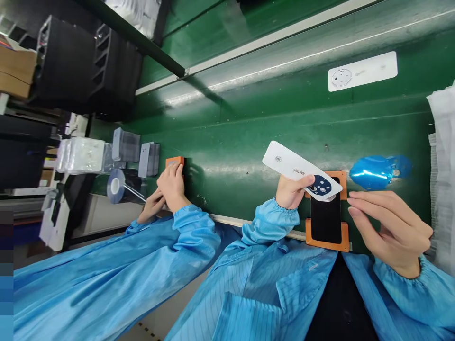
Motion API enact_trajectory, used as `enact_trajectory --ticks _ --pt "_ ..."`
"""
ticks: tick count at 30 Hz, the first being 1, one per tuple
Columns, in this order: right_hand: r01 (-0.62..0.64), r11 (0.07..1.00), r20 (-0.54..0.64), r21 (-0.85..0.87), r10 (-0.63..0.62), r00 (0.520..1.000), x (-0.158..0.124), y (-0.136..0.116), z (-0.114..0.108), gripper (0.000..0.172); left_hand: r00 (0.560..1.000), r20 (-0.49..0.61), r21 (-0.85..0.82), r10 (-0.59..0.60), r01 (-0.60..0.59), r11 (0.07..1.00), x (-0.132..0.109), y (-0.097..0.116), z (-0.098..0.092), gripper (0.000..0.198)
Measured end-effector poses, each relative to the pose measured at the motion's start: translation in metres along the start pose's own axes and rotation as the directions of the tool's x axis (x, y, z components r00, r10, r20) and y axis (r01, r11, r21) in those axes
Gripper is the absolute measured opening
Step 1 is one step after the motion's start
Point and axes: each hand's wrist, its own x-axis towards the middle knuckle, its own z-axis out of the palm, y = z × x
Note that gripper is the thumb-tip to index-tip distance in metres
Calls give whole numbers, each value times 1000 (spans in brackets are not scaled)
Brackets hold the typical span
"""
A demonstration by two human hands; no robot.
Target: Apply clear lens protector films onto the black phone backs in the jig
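My left hand [289, 192] is closed on a white phone back cover [287, 161], holding it tilted by its camera end, with the thumb on the dark blue camera area. Below the cover an orange fixture [309, 237] carries a black phone-shaped slab [325, 220], whose top end is partly hidden by the cover. Just right of the fixture, my right hand [394, 227] has its thumb and fingertips drawn together in a pinch. Whatever lies between those fingertips, if anything, is too small to make out. A crumpled blue film [378, 173] rests on the green bench beyond this hand.
Another white back cover [377, 71] lies farther back on the green bench [249, 137]. To the left, a co-worker's hands [172, 187] are at an orange block [175, 161], near a tape roll [116, 186] and stacked panels [126, 144]. White wrapping [444, 123] stands at the right edge.
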Motion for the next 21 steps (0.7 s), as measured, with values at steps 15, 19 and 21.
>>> enact_trajectory --ticks 15,19,21 --pt "-128 957 -170 -262 84 982 15 3 35 15 906 269 353 326 -408 842 -29 -26 7 54" --pt "-111 964 -171 -242 70 983 15 2 34 21 819 484 595 309 -566 571 -24 -24 3 62" --pt "-109 967 -167 -230 71 983 15 2 35 23 780 608 694 152 -614 376 -21 -24 0 64"
